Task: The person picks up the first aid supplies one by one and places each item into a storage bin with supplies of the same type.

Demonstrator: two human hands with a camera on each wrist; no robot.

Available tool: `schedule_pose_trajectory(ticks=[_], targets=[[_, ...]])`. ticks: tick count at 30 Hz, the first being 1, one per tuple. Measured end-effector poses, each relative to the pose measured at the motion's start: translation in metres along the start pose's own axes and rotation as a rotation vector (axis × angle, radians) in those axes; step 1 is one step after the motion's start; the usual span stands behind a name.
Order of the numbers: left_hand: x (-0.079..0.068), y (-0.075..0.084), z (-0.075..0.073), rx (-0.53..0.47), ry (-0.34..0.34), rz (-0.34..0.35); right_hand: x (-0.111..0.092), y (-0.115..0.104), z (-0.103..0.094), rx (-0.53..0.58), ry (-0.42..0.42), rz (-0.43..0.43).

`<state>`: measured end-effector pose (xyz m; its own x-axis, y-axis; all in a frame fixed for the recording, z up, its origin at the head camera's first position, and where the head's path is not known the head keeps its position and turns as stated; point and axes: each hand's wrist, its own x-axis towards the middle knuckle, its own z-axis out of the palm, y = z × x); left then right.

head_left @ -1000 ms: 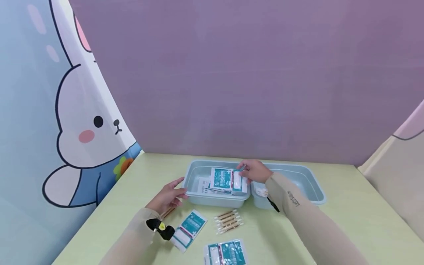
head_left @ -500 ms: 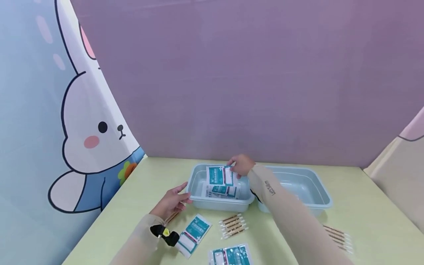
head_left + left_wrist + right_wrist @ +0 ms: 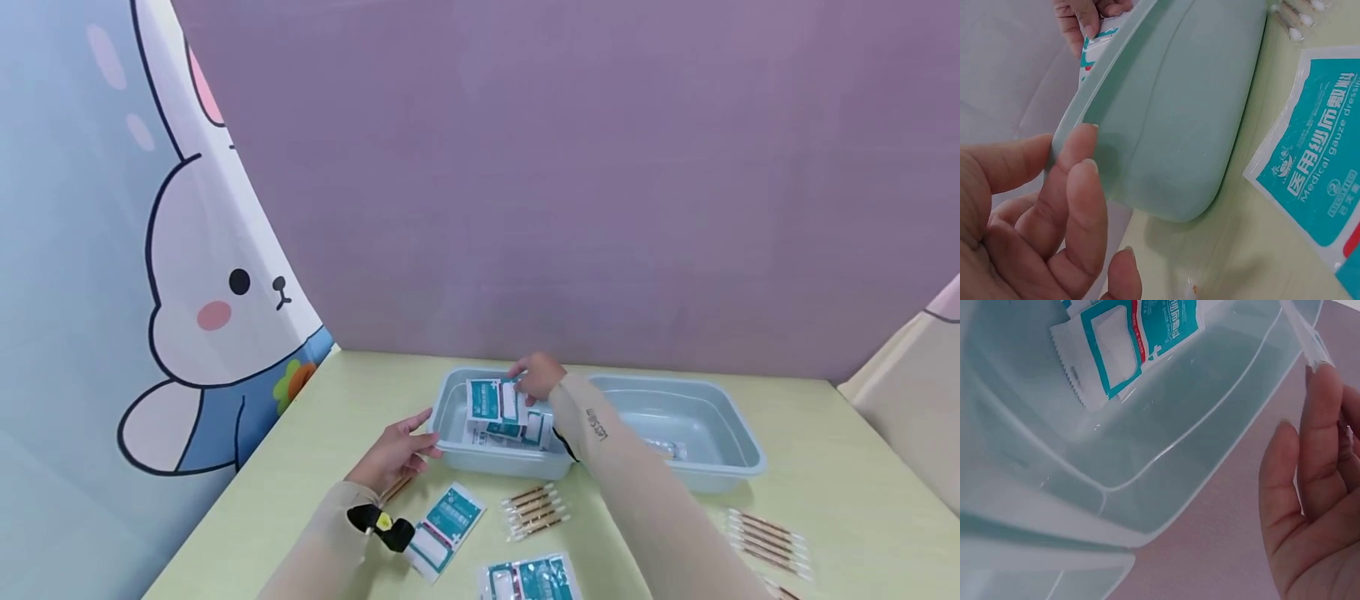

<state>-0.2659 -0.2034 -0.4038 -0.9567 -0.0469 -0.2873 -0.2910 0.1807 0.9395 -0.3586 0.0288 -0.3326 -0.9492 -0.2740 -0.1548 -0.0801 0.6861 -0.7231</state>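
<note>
My left hand pinches the left rim of a pale blue-green plastic bin, its thumb and index finger at the edge in the left wrist view. Over this bin, my right hand pinches a white and teal gauze dressing packet by its right end. In the right wrist view that held packet is seen nearly edge-on. Beneath it, more gauze packets lie flat on the bin's floor, partly covered by the held one in the head view.
A second matching bin adjoins on the right, a small clear-wrapped item inside. In front lie two gauze packets and a bundle of cotton swabs. More swabs lie at the right, and others beside my left wrist. A purple wall stands behind.
My right hand has carried the gauze packet leftward, from the bin's right side to over its middle. My left hand has stayed at the rim. The head view has shifted slightly.
</note>
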Motion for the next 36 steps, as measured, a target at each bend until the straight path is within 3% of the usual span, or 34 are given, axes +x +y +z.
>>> schedule_pose_trajectory(ticks=[13, 24, 28, 36], targets=[[0.001, 0.007, -0.003, -0.005, 0.019, -0.007, 0.020, -0.015, 0.008, 0.035, 0.035, 0.047], [-0.002, 0.005, 0.005, -0.004, -0.012, -0.009, 0.022, 0.003, 0.011, 0.056, 0.049, 0.089], [-0.003, 0.004, 0.004, 0.003, 0.017, -0.004, 0.020, 0.002, 0.009, 0.053, 0.049, 0.047], [0.000, 0.004, 0.005, -0.002, 0.009, -0.005, 0.003, -0.013, 0.001, -0.059, -0.042, -0.119]])
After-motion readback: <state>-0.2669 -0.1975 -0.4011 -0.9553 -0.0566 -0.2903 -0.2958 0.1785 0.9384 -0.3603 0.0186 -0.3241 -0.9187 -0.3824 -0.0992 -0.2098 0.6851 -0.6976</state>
